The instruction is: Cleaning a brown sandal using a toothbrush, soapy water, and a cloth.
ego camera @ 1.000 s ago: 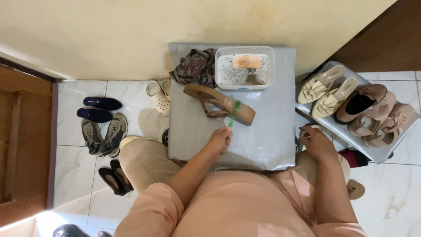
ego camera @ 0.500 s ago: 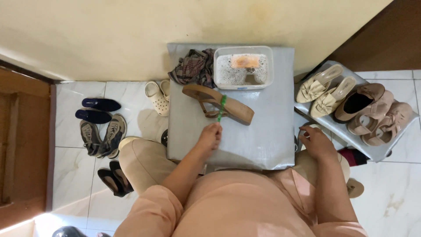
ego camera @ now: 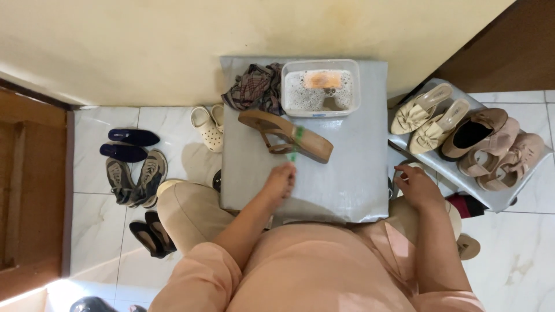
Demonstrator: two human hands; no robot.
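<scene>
A brown wedge sandal [ego camera: 286, 136] lies on its side on a grey-covered table [ego camera: 347, 179]. My left hand [ego camera: 281, 180] grips a green-handled brush [ego camera: 295, 143] whose far end rests against the sandal's middle. My right hand [ego camera: 417, 186] rests at the table's right edge, fingers curled, holding nothing I can see. Behind the sandal stands a clear plastic tub [ego camera: 321, 88] of foamy water with an orange sponge in it, and a crumpled patterned cloth [ego camera: 255, 88] lies to its left.
A low grey shelf [ego camera: 497, 196] at the right holds beige bow slippers [ego camera: 422, 115] and brown and pink shoes [ego camera: 491, 144]. On the tiled floor at the left are white clogs [ego camera: 207, 126], dark flats [ego camera: 127, 144], grey sneakers [ego camera: 136, 180] and black sandals [ego camera: 151, 234]. A wooden door [ego camera: 29, 190] stands far left.
My left hand slid left along the table with the brush, from the sandal's heel end towards its middle. The sandal shifted slightly left. My right hand stayed at the table edge.
</scene>
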